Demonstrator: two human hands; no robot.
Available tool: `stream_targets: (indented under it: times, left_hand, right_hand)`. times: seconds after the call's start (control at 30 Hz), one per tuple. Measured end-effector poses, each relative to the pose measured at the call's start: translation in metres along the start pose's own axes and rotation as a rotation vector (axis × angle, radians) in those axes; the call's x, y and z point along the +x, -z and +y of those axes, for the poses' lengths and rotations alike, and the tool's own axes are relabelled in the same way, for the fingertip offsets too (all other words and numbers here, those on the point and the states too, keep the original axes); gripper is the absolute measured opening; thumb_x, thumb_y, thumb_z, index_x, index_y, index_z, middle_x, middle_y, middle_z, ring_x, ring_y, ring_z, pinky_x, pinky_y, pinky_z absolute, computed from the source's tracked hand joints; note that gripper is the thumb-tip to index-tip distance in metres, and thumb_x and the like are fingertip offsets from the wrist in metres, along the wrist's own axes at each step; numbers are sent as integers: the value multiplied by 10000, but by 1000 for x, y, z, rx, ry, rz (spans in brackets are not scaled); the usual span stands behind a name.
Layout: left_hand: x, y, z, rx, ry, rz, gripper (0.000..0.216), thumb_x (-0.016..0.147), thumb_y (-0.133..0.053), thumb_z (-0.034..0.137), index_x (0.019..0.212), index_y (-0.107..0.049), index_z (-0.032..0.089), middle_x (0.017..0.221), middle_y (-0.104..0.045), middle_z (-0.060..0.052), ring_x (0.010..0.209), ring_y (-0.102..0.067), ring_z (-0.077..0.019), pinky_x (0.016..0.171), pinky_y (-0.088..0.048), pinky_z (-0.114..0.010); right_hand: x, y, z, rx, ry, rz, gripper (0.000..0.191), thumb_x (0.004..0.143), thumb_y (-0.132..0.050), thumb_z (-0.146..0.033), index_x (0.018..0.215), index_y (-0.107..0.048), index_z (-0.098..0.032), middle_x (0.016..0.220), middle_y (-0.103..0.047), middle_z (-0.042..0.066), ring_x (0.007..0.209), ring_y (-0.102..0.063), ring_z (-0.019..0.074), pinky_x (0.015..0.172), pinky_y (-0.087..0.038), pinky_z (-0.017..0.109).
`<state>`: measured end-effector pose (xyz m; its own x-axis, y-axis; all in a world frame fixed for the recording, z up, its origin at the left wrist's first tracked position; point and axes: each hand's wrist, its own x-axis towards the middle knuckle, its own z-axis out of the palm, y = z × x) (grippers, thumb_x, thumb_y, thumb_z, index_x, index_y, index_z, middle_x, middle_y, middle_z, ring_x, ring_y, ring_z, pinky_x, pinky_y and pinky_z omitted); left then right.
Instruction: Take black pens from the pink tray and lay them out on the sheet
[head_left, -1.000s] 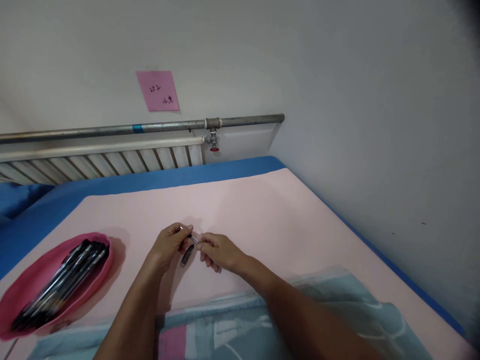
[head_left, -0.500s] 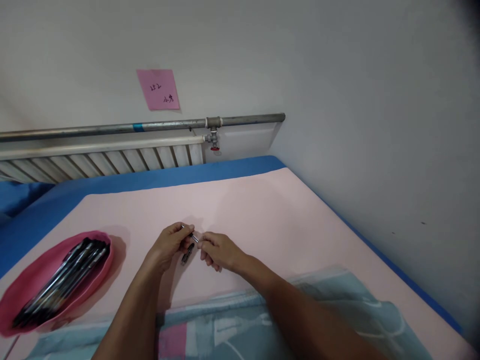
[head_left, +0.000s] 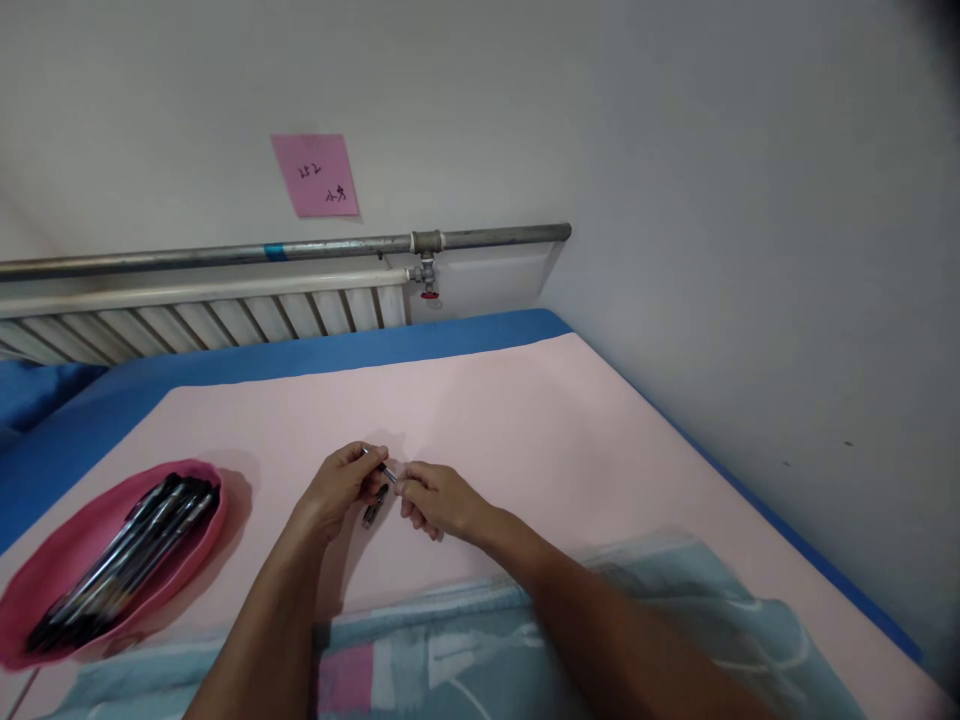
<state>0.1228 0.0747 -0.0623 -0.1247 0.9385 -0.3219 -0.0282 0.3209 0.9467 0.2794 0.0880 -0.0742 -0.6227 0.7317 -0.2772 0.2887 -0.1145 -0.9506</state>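
Observation:
Between my two hands is a slim pen, dark at one part and pale at another. My left hand is closed on its left end, thumb and fingers pinching it. At the other end my right hand pinches it with thumb and forefinger, the other fingers curled below. The fingers hide much of the pen. Just under the hands, on the pink surface, is a short black and clear piece that looks like a pen part. My left fingers partly overlap its upper end.
A pink basin at the left holds several black and clear pens. A blue patterned cloth lies in front. Behind are a blue edge, a radiator and a metal pipe. A wall rises at the right.

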Motion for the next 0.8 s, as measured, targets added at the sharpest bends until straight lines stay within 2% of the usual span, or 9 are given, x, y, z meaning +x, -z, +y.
stream_targets:
  times: [0.27,0.8]
  left_hand:
    - [0,0,0,8,20,-10,322,613,-653,447,680,-551,149,462,-494,56,399,-426,-65,419,-339,-194]
    - [-1,0,1,-3,17,-29,327,603,-664,443,610,-516,151,454,-496,47,397,-429,-67,425,-338,-198]
  right_hand:
    - [2,1,5,1,8,-21,129,824,-412,-267,741,-458,-180,574,-505,-44,349,-416,39,296,-331,137]
    - [2,2,6,-19,51,-35,124,828,-395,-251,749,-461,-182,613,-511,-34,370,-441,50,307,-355,151]
